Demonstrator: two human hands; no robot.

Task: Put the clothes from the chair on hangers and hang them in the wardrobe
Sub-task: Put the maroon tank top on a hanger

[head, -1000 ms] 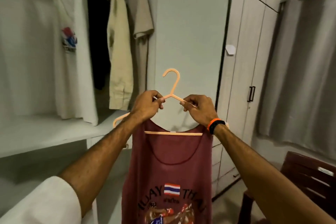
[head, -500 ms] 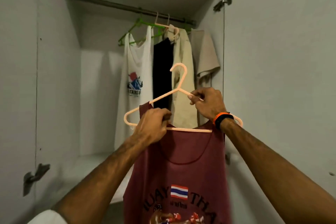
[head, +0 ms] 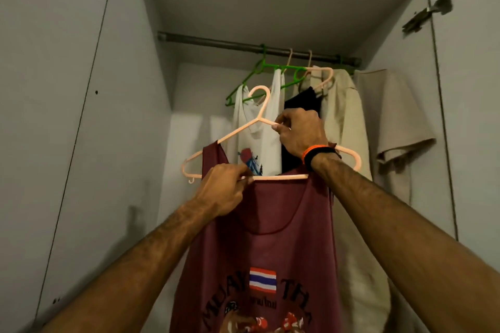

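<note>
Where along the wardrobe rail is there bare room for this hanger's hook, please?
The rail is bare from its left end to the green hanger. Rightward, hooks and clothes crowd it up to the right wall.

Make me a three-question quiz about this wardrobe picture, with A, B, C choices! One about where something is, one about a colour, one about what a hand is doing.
1. Where is the peach hanger with the maroon tank top?
A. on the wardrobe rail
B. below the rail, in both hands
C. on the floor

2. What colour is the hanger carrying the white tank top?
A. green
B. blue
C. black

3. What is the left hand doing?
A. hanging open
B. pinching the hanger's bottom bar
C. pushing the door

Answers:
1 B, its hook is short of the rail.
2 A, green arms show above the white straps.
3 B, its fingers close on the bar; the right hand grips the upper arm.
</note>
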